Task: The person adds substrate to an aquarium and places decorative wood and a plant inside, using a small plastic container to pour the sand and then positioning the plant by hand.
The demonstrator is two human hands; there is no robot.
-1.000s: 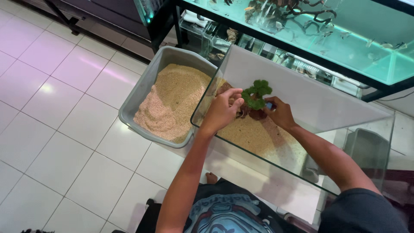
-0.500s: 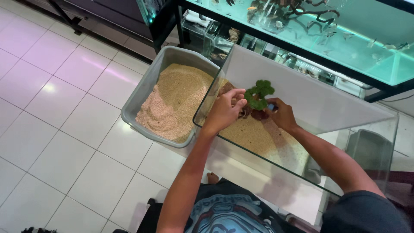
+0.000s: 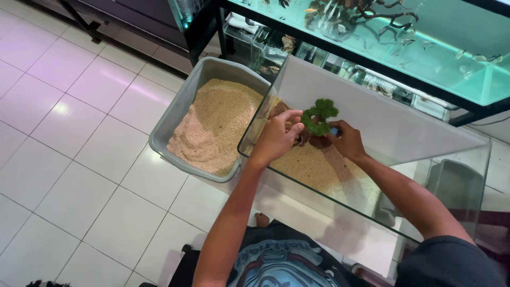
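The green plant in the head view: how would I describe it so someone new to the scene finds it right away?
Start at the clear glass tank on the white tile floor, right of the grey tub of sand. Inside it, above the sand bed, the left hand and right hand meet around a dark brown piece. The plant sits on top of that piece, the only leafy green thing in the tank.

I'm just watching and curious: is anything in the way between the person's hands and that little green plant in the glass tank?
Nothing visible is. The left hand and right hand are both already inside the open-topped glass tank, right at the green plant and the brown piece beneath it, above the sand.
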